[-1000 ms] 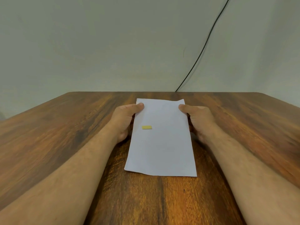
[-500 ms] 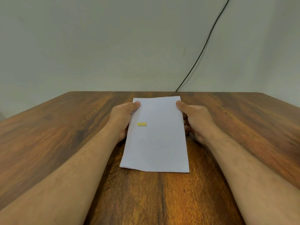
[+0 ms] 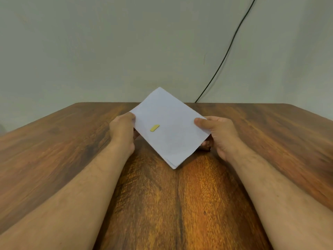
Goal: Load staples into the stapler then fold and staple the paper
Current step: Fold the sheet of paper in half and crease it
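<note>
Holding a folded sheet of white paper (image 3: pixel 168 127) between them, both hands are clamped on its opposite edges above a wooden tabletop (image 3: pixel 54 150). The left hand (image 3: pixel 123 130) pinches the paper's left edge, thumb on top and fingers hidden beneath. The right hand (image 3: pixel 219 134) grips the right edge the same way, its thumb flat on the upper face and the other fingertips curled under the sheet. The paper is smooth and matte, a rectangle turned like a diamond, one corner pointing away from the hands toward the wall and the opposite corner dipping down between the forearms; at that near corner the layered edges show. A small flat yellow strip (image 3: pixel 154 128) lies on the paper's face, just beside the left thumb. The tabletop is glossy brown with strong dark grain. Beyond the right hand a thin black cable (image 3: pixel 232 42) runs down the plain pale wall (image 3: pixel 90 51).
</note>
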